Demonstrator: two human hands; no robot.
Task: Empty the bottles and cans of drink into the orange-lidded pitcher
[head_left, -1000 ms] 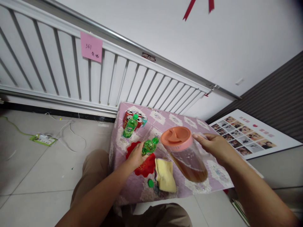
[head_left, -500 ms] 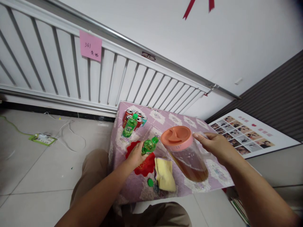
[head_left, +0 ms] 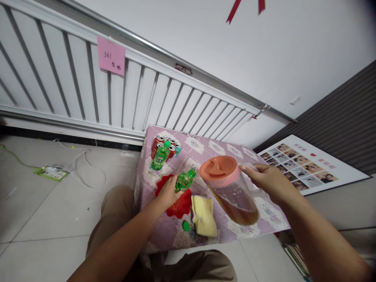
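So, my left hand [head_left: 169,192] is wrapped around a green bottle [head_left: 185,181], fingers curled snugly, with its neck leaning toward the pitcher [head_left: 235,199]. My right hand [head_left: 266,176] has that pitcher gripped by its handle [head_left: 255,190], thumb up near the orange lid [head_left: 219,168]. Some brown drink sits low in it, and the lid is just beside the bottle's neck. Can't tell whether the pitcher's base touches the table [head_left: 273,213]. Under my left hand there's a red mat [head_left: 180,207], then a green cap [head_left: 186,226] and a folded yellow cloth [head_left: 205,217] on the side closer to me. Further back, another green bottle [head_left: 159,158] stands upright in front of a bunch of cans [head_left: 171,152]. Past those it's a white radiator [head_left: 133,94] with a pink note [head_left: 111,55] on it.
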